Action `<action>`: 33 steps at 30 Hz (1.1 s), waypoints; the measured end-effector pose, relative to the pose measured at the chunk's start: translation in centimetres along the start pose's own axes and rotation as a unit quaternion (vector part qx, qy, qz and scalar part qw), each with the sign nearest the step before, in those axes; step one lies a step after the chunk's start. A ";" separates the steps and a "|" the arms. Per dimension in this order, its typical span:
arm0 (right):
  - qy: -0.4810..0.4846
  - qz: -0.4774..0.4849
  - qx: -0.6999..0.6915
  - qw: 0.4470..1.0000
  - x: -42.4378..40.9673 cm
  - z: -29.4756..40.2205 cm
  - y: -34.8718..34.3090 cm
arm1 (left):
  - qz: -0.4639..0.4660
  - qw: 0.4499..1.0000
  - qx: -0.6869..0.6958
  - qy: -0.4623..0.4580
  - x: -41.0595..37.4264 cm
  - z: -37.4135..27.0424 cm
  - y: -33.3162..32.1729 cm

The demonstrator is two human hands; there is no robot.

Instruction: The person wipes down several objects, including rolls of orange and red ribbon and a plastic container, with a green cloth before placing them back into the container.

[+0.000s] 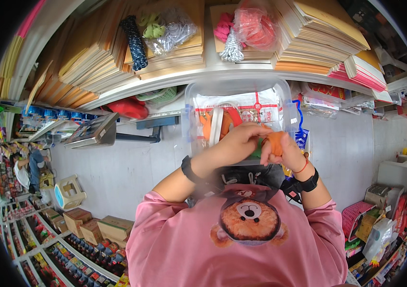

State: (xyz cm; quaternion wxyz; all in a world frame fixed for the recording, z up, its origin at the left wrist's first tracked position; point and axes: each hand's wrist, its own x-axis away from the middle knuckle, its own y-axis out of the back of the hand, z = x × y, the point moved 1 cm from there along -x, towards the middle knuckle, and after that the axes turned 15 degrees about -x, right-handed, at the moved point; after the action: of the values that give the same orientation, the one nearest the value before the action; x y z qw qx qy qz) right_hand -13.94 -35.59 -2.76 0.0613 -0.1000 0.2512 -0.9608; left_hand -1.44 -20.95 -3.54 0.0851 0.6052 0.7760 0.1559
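Observation:
My right hand grips a bundle of orange band, perhaps elastic or ribbon, above the near right part of a clear plastic bin. Against the bundle's left side are the fingertips of my left hand; its thumb is hidden, so its grip is unclear. Inside the bin, a white band or zipper-like strip lies over more orange material. A red strip is beside it. Behind these is a white plastic bag with red print. Something green shows below my hands.
The shelf beyond the bin bears stacked envelopes, a dark cord bundle and bagged bands. A scale stands left. Further left are a stool, cardboard boxes and a seated person. A pink basket is right.

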 end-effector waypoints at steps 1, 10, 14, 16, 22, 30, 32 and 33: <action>0.002 0.000 -0.028 1.000 0.0 -0.1 0.4 | -0.003 0.998 -0.059 -0.015 0.1 -0.9 0.1; 0.060 0.064 -0.131 0.987 -0.7 -0.7 0.6 | -0.011 0.999 0.028 -0.014 0.3 -0.8 -1.3; 0.087 -0.018 -0.129 0.988 -1.4 -0.4 -0.6 | 0.004 0.980 0.198 -0.018 0.3 0.0 -1.3; 0.126 -0.044 -0.165 0.977 -1.9 -0.5 -0.6 | 0.000 0.974 0.223 0.046 0.5 -0.3 -0.6; 0.092 -0.004 -0.286 0.954 -2.6 -0.7 0.1 | 0.030 0.961 0.271 0.043 -0.2 0.7 -1.0; 0.043 -0.002 -0.194 0.980 -1.2 -1.6 1.1 | 0.066 0.968 0.239 0.026 -0.9 0.1 -1.7; 0.045 -0.005 -0.164 0.985 -0.9 -2.0 1.3 | 0.084 0.968 0.236 0.009 -0.9 0.3 -1.7; 0.042 -0.017 -0.160 0.986 -0.9 -2.2 1.3 | 0.097 0.969 0.226 0.004 -1.0 0.5 -1.6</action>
State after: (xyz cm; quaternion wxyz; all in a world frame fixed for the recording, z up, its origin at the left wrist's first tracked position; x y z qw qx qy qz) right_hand -13.50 -35.59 -5.41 0.0173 -0.0727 0.4020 -0.9126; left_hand -2.52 -22.18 -4.67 -0.0721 0.6805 0.7291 -0.0138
